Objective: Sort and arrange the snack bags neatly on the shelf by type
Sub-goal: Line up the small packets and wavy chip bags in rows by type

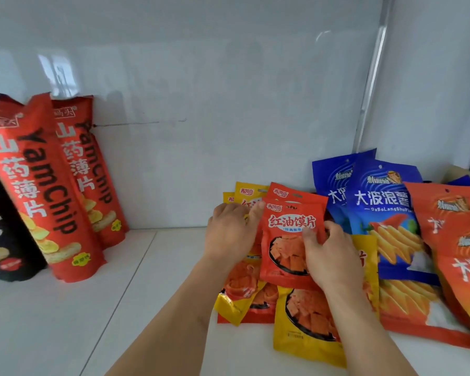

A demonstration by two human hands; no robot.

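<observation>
Our 2 bare arms reach out from the bottom of the view, over the white shelf. Nearest to us lies a yellow bag, flat on the shelf, just under our right hand.

Our right hand pinches a small red bag by its right edge, thumb on the front and fingers curled behind. Our left hand rests on the pile of small bags beside it, fingers bent over the bags, with the fingertips touching the red bag's left edge. We cannot tell if that hand grips anything.

We think we are sorting the small bags now. Red ones and yellow ones are mixed in one messy heap. Next we would need to lift the red bag free and put it with the other red ones, then stand them in a row. The bare shelf in the middle has room for that.

To the right, 2 big blue bags lean against the back wall, and a big orange bag lies partly over one. On the far left, 2 tall red bags stand up, with a black bag in front of them.

All the bags are shiny and crinkly, flat at the edges and a bit puffy in the middle. They look slippery, so they may slide when we stack them. The shelf and wall are smooth, white and glossy.
</observation>
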